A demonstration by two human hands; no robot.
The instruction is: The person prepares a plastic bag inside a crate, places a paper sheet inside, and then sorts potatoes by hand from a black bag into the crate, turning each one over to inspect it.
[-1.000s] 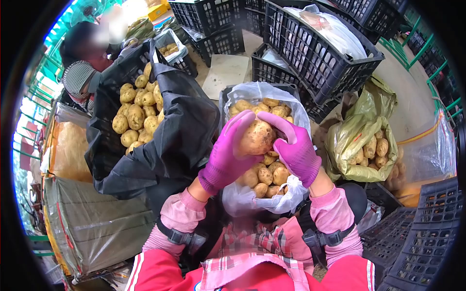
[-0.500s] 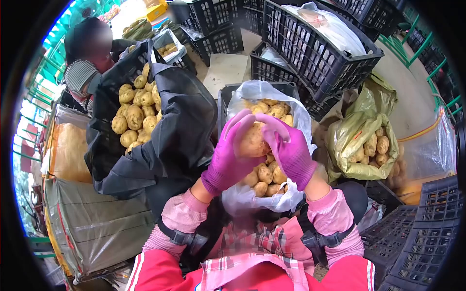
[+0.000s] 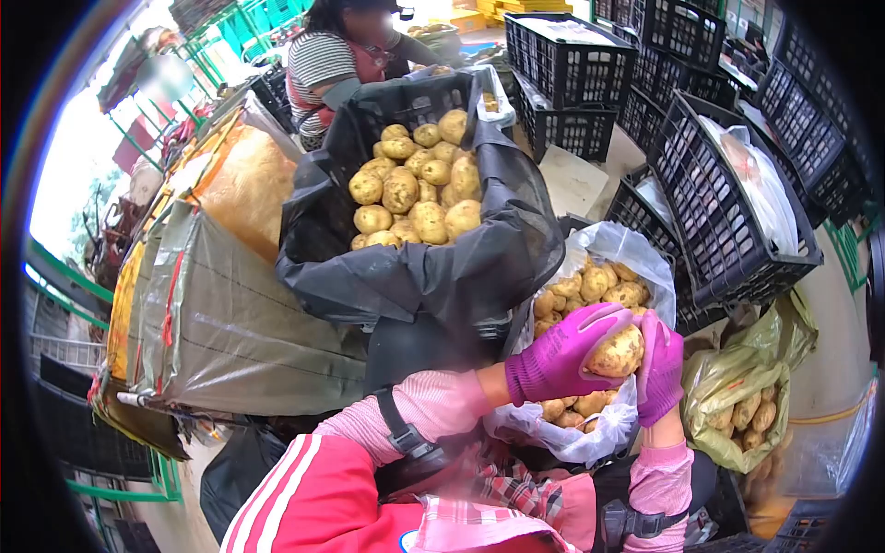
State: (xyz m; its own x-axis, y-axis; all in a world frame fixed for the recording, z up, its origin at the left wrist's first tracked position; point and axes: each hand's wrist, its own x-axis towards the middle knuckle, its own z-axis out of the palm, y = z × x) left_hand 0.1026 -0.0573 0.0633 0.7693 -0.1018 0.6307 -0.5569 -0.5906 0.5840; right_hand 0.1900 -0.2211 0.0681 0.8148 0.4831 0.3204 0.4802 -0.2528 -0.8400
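grip: purple-gloved left hand (image 3: 558, 358), fingers curled over round tan potato (image 3: 618, 352) | purple-gloved right hand (image 3: 661, 369), palm flat on its other side, both clamped tight | potato just above white plastic bag (image 3: 607, 238) of small potatoes | left of bag: black-lined crate (image 3: 433, 276), heaped potatoes | right of bag: yellow-green sack (image 3: 733, 378)

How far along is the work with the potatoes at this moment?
Done: the clear plastic bag already holds many potatoes, and the yellow-green bag beside it holds several. In hand: one potato in the grip of the left hand and right hand, both in purple gloves, just above the clear bag. Left, probably: the black-lined crate is heaped with potatoes, so plenty appears to remain.
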